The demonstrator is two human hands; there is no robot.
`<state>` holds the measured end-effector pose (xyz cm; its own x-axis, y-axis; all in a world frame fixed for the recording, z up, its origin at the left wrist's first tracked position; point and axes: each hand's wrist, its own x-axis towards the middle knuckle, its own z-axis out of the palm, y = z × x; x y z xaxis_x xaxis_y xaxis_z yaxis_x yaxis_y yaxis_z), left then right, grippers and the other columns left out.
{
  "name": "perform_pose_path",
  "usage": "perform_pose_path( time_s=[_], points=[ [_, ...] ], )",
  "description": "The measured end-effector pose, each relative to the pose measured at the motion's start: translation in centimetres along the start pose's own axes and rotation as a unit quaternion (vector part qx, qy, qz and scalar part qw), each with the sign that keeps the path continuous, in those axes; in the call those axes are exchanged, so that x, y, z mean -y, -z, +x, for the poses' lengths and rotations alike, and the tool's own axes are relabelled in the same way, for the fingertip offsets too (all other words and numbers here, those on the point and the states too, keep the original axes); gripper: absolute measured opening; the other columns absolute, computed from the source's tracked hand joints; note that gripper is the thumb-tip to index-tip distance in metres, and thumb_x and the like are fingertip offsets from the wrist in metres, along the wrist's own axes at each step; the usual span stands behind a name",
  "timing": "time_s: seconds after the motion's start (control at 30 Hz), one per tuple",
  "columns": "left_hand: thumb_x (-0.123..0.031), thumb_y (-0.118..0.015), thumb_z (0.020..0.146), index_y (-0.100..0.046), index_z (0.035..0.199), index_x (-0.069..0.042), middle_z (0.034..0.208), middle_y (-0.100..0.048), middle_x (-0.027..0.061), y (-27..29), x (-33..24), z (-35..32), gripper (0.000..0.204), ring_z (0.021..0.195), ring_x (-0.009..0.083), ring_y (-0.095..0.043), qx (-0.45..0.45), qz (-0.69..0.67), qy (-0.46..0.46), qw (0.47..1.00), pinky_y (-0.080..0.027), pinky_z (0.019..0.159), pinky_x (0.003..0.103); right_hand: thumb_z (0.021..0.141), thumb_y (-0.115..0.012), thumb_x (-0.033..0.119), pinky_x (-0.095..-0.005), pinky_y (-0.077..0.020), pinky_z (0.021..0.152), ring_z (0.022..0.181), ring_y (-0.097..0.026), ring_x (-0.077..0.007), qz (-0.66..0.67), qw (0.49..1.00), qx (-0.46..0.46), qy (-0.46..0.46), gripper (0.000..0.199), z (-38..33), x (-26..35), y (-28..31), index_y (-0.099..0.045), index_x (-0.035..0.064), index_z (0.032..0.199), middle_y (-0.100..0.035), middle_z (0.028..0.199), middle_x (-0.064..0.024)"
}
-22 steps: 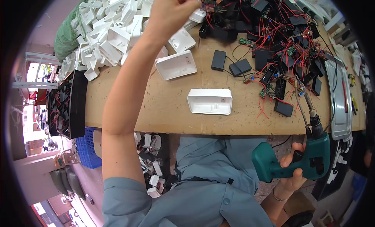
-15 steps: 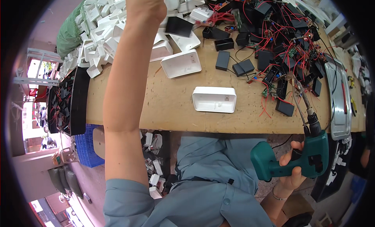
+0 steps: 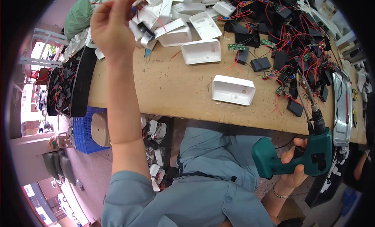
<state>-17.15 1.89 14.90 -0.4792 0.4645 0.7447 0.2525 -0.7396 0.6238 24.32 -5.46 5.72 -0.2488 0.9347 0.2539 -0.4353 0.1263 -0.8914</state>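
At the upper left, my left hand (image 3: pixel 115 26) is raised over the near side of the white heap, its fingers closed on a small circuit board (image 3: pixel 139 4) with red wires. Motion blurs the board, and a small dark part (image 3: pixel 145 30) shows just below it. My right hand (image 3: pixel 293 164) is wrapped round the grip of a green soldering gun (image 3: pixel 318 153), whose metal tip and feed tube point up over the table's right part. Nearer the table edge, between the hands, lies a white plastic housing (image 3: pixel 233 90), open side up. Another white housing (image 3: pixel 201 52) sits behind it.
Black boxes with tangled red wires (image 3: pixel 289 43) cover the table's right back. White housings (image 3: pixel 175 16) are heaped at the back. A metal tray (image 3: pixel 342 110) lies at the right, a black bin of parts (image 3: pixel 72 82) stands at the left, with a blue crate (image 3: pixel 89 129) below.
My left hand has swung left from the top middle, carrying a wired part. A green circuit board now lies by the black boxes. The view has turned slightly; my right hand keeps the soldering gun.
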Motion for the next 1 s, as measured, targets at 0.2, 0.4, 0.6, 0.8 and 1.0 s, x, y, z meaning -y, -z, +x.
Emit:
perform_pose_path(
  time_s=[0.2, 0.4, 0.6, 0.8, 1.0],
  points=[
    [0.002, -0.063, 0.073, -0.053, 0.083, -0.003, 0.076, -0.058, 0.0069, -0.2, -0.7, -11.5, 0.015, 0.064, 0.0164, -0.054, 0.144, 0.335, -0.134, 0.921, -0.044, 0.056, 0.023, 0.079, -0.062, 0.028, -0.0235, -0.0439, 0.057, 0.072, -0.05, -0.0131, 0.117, 0.99, 0.039, -0.075, 0.068, 0.6, -2.2, -2.7, -0.026, -0.0042, 0.127, -0.043, 0.12, -0.02],
    [0.0, -0.068, 0.059, -0.06, 0.083, -0.005, 0.07, -0.058, 0.0048, -2.2, -2.3, -14.8, 0.026, 0.062, 0.0211, -0.054, 0.225, 0.323, -0.112, 0.912, -0.04, 0.053, 0.03, 0.079, -0.062, 0.031, -0.0234, -0.0452, 0.057, 0.075, -0.05, -0.0148, 0.162, 0.98, 0.033, -0.111, 0.069, 1.4, -4.4, -4.8, -0.027, -0.0036, 0.127, -0.04, 0.125, -0.0215],
    [-0.008, -0.063, 0.057, -0.062, 0.081, -0.011, 0.069, -0.054, -0.0017, -2.9, -2.8, -16.4, 0.024, 0.059, 0.0163, -0.049, 0.354, 0.318, -0.186, 0.86, -0.033, 0.05, 0.027, 0.08, -0.059, 0.033, -0.0289, -0.0541, 0.071, 0.117, -0.04, -0.0299, 0.199, 0.97, 0.012, -0.137, 0.067, 2.6, -6.0, -5.8, -0.026, -0.0013, 0.128, -0.025, 0.134, -0.0232],
    [-0.008, -0.061, 0.058, -0.06, 0.081, -0.011, 0.063, -0.045, -0.0013, -4.4, -2.6, -18.1, 0.024, 0.057, 0.016, -0.045, 0.376, 0.337, -0.126, 0.854, -0.032, 0.052, 0.028, 0.081, -0.057, 0.034, -0.0306, -0.051, 0.079, 0.125, -0.028, -0.0317, 0.22, 0.961, 0.028, -0.166, 0.063, 4.0, -6.9, -5.7, -0.03, -0.0011, 0.127, -0.023, 0.135, -0.0222],
    [-0.007, -0.061, 0.059, -0.055, 0.075, -0.007, 0.06, -0.042, 0.0017, -5.4, -1.7, -18.4, 0.017, 0.056, 0.0175, -0.045, 0.369, 0.37, -0.122, 0.844, -0.034, 0.052, 0.03, 0.08, -0.059, 0.033, -0.0318, -0.0513, 0.072, 0.102, -0.053, -0.0255, 0.185, 0.972, 0.033, -0.139, 0.067, 2.4, -5.0, -2.7, -0.028, -0.0031, 0.127, -0.036, 0.127, -0.0239]
  ],
)
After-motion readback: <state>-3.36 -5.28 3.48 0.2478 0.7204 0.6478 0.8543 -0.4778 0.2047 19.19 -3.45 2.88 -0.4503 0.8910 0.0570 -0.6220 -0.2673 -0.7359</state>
